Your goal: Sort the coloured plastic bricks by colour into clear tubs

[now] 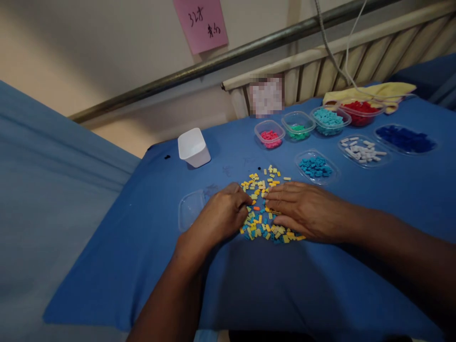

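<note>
A loose pile of small building bricks, mostly yellow and cream with some teal ones, is spread on the blue cloth. One orange brick lies among them, between my hands. At the pile's left edge, my left hand is closed with its fingers curled down; whatever the fingertips hold, if anything, is hidden. My right hand lies flat over the right side of the pile, fingers stretched out, covering some bricks. Just left of my left hand is a clear plastic tray.
A white tub stands at the back left. Clear containers hold pink bricks, green bricks, light blue bricks, red bricks, teal bricks, white bricks and dark blue bricks. A yellow cloth lies behind.
</note>
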